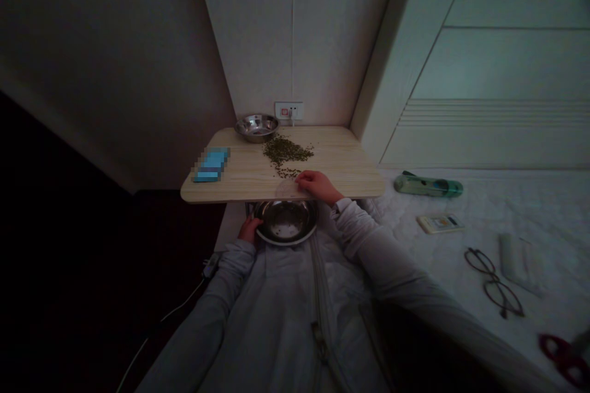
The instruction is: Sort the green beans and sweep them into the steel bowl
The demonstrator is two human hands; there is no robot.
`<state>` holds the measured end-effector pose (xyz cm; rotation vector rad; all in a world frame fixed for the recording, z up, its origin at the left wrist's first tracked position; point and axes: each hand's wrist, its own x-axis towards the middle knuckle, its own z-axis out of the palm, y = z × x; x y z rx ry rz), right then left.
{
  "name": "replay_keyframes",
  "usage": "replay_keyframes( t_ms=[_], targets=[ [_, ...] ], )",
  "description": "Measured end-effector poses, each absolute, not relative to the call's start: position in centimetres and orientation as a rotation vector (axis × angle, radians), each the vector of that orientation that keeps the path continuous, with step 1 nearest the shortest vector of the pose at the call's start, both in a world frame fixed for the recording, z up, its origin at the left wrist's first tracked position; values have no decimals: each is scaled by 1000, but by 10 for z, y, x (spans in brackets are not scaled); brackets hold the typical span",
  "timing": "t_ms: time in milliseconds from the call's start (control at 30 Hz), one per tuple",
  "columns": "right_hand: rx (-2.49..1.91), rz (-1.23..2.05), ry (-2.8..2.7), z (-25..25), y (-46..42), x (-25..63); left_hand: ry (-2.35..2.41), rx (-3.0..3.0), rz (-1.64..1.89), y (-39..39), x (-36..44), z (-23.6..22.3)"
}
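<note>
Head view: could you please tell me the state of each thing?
Near bowl: upright
Left hand: holding near bowl
Right hand: curled, grip unclear
Grains: scattered loose
Far bowl: upright
Blue item: blurred, state unclear
Glasses: lying, folding unclear
Socket: apparently in use

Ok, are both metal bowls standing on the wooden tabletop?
No, the far bowl stands on the tabletop, but the left hand holds the near bowl below the front edge.

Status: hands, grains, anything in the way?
Left hand at lower round silver metal bowl; right hand near small greenish-brown grains on pale wood-grain tabletop. Blue rectangular item aside, left of grains.
</note>
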<state>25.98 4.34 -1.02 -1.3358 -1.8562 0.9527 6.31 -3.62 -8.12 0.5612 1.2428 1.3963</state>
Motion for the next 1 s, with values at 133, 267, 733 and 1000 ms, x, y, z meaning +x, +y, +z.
replay_keyframes(
  t_ms=[133, 267, 733, 1000],
  targets=[
    [-1336, 865, -1897, -11, 42, 258, 1291, 584, 1367, -34, 61, -85],
    [-1374, 663, -1970, -10, 41, 255, 1307, 545, 1354, -36, 62, -83],
    [-1604, 441, -1956, -10, 32, 247, 1236, 565, 1358, -38, 62, -83],
    [-1703, 414, -1948, -7, 27, 262, 1229, 571, 1367, -38, 61, -85]
  ],
)
